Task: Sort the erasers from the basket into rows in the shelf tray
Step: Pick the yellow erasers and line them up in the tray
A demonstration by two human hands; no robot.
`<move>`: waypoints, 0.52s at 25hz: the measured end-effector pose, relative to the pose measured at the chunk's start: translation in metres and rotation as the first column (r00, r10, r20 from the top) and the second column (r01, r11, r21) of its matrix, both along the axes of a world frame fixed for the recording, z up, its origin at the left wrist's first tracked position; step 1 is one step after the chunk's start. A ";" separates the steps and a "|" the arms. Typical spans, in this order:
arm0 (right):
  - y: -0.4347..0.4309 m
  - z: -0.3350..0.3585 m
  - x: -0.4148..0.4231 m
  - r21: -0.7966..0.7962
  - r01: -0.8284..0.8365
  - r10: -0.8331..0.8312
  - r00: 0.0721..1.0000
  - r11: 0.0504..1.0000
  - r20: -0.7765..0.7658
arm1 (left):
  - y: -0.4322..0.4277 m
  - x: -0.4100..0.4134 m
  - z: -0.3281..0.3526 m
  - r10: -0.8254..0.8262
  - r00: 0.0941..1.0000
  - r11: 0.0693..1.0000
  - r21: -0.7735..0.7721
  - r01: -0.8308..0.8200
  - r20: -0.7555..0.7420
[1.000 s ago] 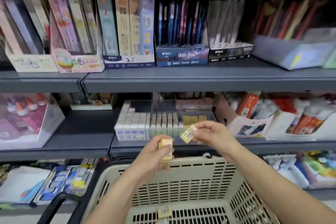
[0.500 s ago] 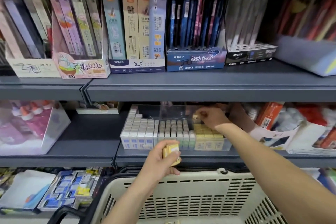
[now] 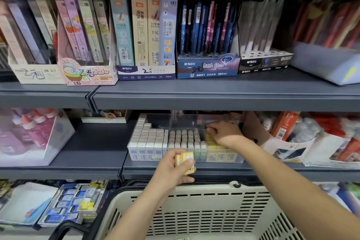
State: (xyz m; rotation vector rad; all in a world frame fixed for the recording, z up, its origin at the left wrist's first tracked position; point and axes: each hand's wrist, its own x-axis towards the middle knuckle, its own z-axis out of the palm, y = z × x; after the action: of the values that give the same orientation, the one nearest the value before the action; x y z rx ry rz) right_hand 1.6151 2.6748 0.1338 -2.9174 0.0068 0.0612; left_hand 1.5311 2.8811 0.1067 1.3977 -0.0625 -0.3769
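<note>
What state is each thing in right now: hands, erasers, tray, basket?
left hand: grips yellow erasers before the tray.
right hand: inside the shelf tray, on the yellow rows; grip unclear.
shelf tray: front rows filled, back partly bare.
basket: upright below the shelf.

Left hand (image 3: 171, 169) and right hand (image 3: 224, 132) are both bare. Left forearm (image 3: 140, 208) and right forearm (image 3: 292, 179) are likewise uncovered along all of their visible length, up to the bottom and right picture edges. Both limbs slender and smooth in outline; right fingertips blurred
</note>
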 end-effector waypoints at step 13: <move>0.021 0.025 -0.081 0.718 -0.136 0.124 0.990 0.682 0.069 | -0.023 0.001 0.021 -0.052 0.998 0.995 -0.084 0.050 -0.020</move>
State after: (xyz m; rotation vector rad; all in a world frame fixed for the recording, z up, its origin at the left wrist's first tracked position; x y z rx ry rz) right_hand 1.5337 2.6956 0.1584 -2.1073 -0.1879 0.0500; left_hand 1.5320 2.8583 0.1275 1.3113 -0.0953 -0.4279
